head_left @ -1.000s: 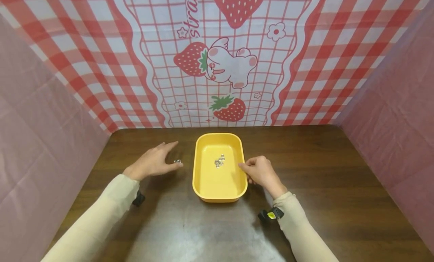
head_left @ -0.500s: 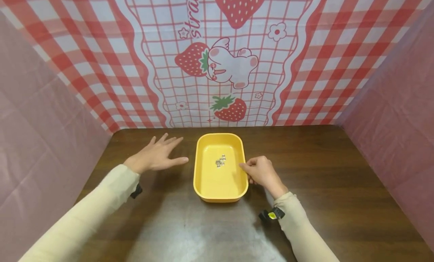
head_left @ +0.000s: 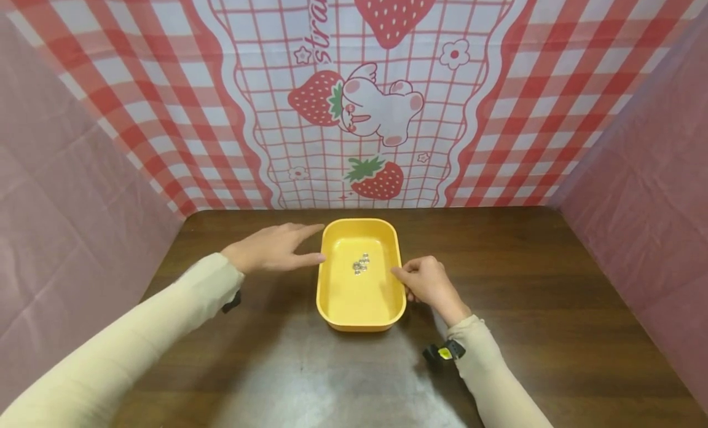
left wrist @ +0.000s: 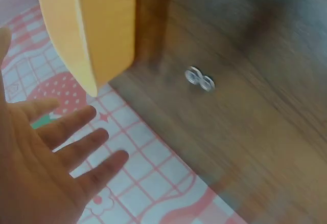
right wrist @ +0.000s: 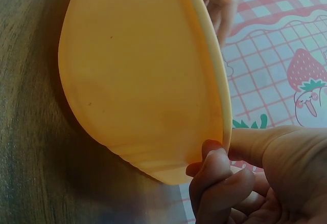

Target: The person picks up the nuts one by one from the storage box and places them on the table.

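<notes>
A yellow rectangular tub (head_left: 362,308) with rounded corners stands on the table. Several small silver ring-like pieces (head_left: 359,265) lie clustered on its floor. At the tub's right side, my right hand (head_left: 428,281) pinches the rim between thumb and curled fingers, as the right wrist view shows up close on the tub wall (right wrist: 138,70). My left hand (head_left: 276,249) holds nothing; its fingers are straight and its thumb tip overlaps the left rim. Two more silver rings (left wrist: 200,79) lie side by side on the tabletop in the left wrist view, hidden under the hand from above.
The dark wooden table (head_left: 525,305) extends on both sides of the tub. Behind it hangs a red and white checked cloth (head_left: 376,108) with strawberries. Pink cloth (head_left: 641,188) closes off the left and right sides.
My left hand spread its fingers over the table rings, then moved right to the tub's left rim. Those rings have gone out of the head camera's sight. The right hand keeps its grip.
</notes>
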`<state>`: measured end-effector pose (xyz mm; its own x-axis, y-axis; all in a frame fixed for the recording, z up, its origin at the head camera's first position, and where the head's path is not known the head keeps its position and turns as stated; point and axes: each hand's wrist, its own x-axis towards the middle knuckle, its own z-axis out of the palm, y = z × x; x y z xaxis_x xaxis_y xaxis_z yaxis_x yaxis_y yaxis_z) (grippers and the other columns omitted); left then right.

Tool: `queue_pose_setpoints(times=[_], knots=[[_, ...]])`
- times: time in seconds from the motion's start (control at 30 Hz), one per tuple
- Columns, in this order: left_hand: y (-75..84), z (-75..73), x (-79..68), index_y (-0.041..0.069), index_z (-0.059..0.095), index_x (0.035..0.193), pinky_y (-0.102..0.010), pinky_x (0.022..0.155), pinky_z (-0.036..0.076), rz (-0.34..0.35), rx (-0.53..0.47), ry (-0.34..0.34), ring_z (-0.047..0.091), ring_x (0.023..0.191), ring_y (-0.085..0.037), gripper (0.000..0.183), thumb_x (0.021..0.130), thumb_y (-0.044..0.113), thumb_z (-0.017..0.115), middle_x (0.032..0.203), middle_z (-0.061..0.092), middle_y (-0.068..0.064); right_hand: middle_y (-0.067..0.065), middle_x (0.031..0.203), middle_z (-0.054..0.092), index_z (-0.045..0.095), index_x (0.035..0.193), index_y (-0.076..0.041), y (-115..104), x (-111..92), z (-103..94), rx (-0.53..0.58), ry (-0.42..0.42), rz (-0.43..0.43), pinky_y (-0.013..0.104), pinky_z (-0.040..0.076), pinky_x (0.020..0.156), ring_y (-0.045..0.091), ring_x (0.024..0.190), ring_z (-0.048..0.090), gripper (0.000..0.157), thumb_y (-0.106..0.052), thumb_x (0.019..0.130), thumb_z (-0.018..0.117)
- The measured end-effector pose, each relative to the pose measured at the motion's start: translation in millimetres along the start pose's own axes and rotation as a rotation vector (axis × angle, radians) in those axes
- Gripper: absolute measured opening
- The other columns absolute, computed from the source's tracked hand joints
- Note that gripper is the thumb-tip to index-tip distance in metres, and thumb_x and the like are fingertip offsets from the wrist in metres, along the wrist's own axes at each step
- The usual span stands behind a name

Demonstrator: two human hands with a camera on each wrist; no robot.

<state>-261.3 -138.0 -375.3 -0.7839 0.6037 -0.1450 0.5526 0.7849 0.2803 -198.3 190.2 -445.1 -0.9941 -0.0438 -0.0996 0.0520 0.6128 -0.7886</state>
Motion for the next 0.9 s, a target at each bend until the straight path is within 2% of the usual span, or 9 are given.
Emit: queue_pose_setpoints(times=[0.2,0.37,0.53,0.77,0.9], knots=[[12.2,-5.6,9.2,0.016,0.035,0.161,-0.049,0.121,0.037,0.029,-0.135,-0.024,0.042,0.149,-0.024,0.092,0.093,0.078,0.047,0.163,0.042,-0.003,0.004,0.058,0.062,0.076,0.088,-0.001,0,0,-0.3,0.002,-0.004,0.002,0.026,0.049,0.048,0.013,0.047,0.057,0.029,-0.029,0.096,0.072],[20.4,-10.9,18.9,0.01,0.04,0.157,-0.05,0.116,0.043,0.071,-0.16,-0.003,0.05,0.142,-0.028,0.088,0.097,0.074,0.045,0.157,0.049,-0.011,0.004,0.057,0.061,0.076,0.088,-0.001,1,0,-0.9,-0.008,-0.002,-0.002,0.025,0.048,0.047,0.013,0.047,0.056,0.03,-0.03,0.096,0.072],[28.3,-14.9,25.9,0.011,0.042,0.156,-0.05,0.111,0.048,0.086,-0.188,-0.013,0.057,0.135,-0.032,0.081,0.099,0.069,0.046,0.149,0.056,-0.016,0.005,0.058,0.062,0.076,0.089,-0.001,1,-1,-0.4,0.005,-0.008,0.005,0.026,0.049,0.048,0.013,0.047,0.056,0.029,-0.029,0.096,0.072],[41.8,-9.0,38.9,0.014,0.042,0.155,-0.049,0.11,0.049,0.087,-0.236,-0.034,0.056,0.136,-0.032,0.077,0.099,0.065,0.05,0.15,0.056,-0.014,0.003,0.056,0.061,0.076,0.088,0.0,0,0,-1.5,-0.005,0.004,-0.019,0.025,0.048,0.046,0.012,0.045,0.056,0.03,-0.028,0.096,0.072],[48.8,-5.5,47.6,0.012,0.043,0.155,-0.047,0.109,0.05,0.125,-0.24,-0.005,0.058,0.134,-0.03,0.075,0.098,0.059,0.057,0.149,0.057,-0.015,0.003,0.056,0.061,0.075,0.087,0.0,-1,1,-2.4,-0.005,0.0,-0.018,0.025,0.048,0.046,0.012,0.045,0.056,0.03,-0.027,0.097,0.072]])
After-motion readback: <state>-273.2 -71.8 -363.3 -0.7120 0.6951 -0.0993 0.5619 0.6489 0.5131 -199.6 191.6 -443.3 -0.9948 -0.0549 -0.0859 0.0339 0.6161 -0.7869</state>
